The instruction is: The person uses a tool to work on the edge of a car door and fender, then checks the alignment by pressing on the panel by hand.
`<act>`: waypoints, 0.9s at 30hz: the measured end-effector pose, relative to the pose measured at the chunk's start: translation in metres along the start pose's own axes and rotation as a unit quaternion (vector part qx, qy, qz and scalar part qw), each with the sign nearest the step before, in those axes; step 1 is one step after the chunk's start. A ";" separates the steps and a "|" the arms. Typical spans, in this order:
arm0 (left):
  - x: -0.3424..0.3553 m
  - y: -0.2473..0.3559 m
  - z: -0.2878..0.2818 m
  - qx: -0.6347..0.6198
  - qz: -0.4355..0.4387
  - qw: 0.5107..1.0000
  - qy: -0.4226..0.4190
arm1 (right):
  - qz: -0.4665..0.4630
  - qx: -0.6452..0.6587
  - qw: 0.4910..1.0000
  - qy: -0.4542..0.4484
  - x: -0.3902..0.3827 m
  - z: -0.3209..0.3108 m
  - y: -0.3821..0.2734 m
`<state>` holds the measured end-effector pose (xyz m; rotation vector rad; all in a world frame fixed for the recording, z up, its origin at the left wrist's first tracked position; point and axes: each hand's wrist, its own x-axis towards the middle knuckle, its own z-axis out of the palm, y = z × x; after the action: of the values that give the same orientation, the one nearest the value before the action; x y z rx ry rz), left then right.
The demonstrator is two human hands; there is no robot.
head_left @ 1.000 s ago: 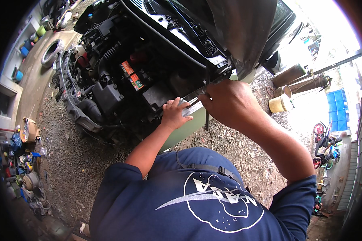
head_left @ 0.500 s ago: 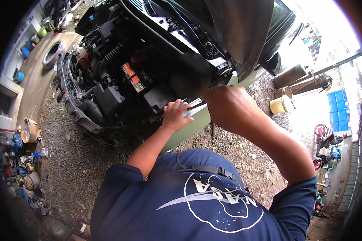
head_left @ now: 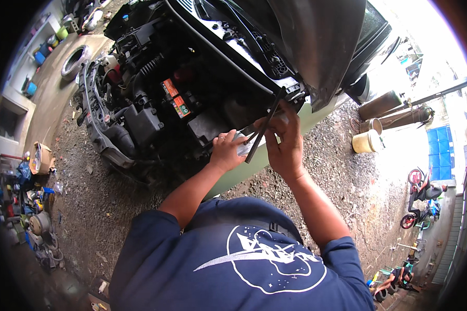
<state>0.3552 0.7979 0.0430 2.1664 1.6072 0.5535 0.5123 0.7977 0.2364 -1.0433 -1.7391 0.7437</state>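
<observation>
My left hand point(head_left: 226, 152) grips the upper edge of the car's pale green fender point(head_left: 238, 173), fingers toward the engine bay and thumb on the outer side. A pale, shiny patch shows between thumb and forefinger; I cannot make out what it is. Just to its right, my right hand point(head_left: 285, 137) is closed around a long dark bar-like tool point(head_left: 264, 126). The tool slants across the fender edge, its upper end near the hinge area and its lower end close to my left thumb. Its exact kind does not show.
Inside the engine bay sit a battery point(head_left: 175, 97) with an orange label and a black air box point(head_left: 144, 124). The raised hood point(head_left: 316, 46) stands ahead. To the right are a pale bucket point(head_left: 367, 141) and gas cylinders point(head_left: 381, 105); a tyre point(head_left: 74, 62) lies far left on gravel.
My right hand has come down from a raised position near the camera to the fender edge. The dark tool now shows lengthwise. My left hand has stayed at the same spot.
</observation>
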 end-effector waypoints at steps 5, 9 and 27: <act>-0.001 0.003 -0.006 -0.005 0.000 1.000 0.004 | 0.035 0.040 0.998 0.019 -0.010 0.013 0.026; 0.003 -0.003 0.001 -0.034 -0.010 0.999 -0.005 | 0.057 -0.020 0.997 -0.053 -0.003 0.007 0.020; 0.002 -0.002 0.009 0.009 -0.005 1.000 0.023 | -0.100 -0.166 0.973 -0.123 0.009 -0.003 0.046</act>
<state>0.3587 0.7997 0.0339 2.1728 1.6522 0.5914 0.5276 0.8267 0.2034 -1.0066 -2.2005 0.4778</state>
